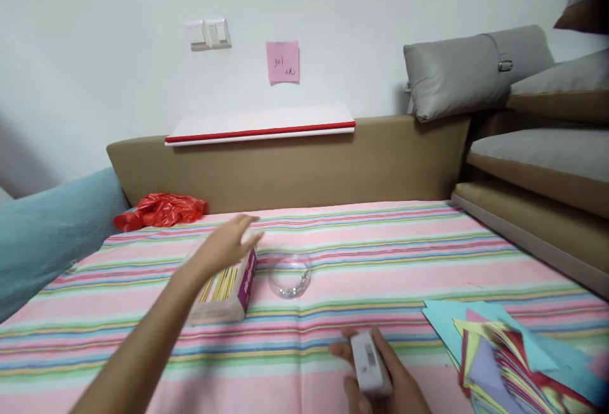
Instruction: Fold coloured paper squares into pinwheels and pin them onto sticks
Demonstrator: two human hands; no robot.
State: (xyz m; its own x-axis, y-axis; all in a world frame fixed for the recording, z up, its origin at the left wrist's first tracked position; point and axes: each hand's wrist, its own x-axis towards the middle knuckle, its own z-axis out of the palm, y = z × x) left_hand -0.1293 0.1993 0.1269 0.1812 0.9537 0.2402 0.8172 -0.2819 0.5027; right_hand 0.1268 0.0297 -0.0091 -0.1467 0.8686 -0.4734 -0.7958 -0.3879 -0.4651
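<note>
My left hand [227,241] reaches over a box [233,309] with a purple side, its thumb and fingers apart and nothing seen between them. Thin yellow sticks [222,284] lie inside that box, partly hidden by my hand and forearm. In my right hand [397,376], held low over the cloth, is a small white block-shaped object [365,357] with a grey mark on its top; its exact kind is unclear. Between the hands stands a clear round dish [271,281] with small shiny silvery pieces [297,287] along its near side.
Coloured paper pieces [495,369] are heaped at the lower right of the striped cloth [380,249]. A crumpled red plastic bag [166,209] lies at the back left. White boards with a red edge [261,130] rest on the brown backrest [304,179]. Stacked cushions [547,154] rise at the right.
</note>
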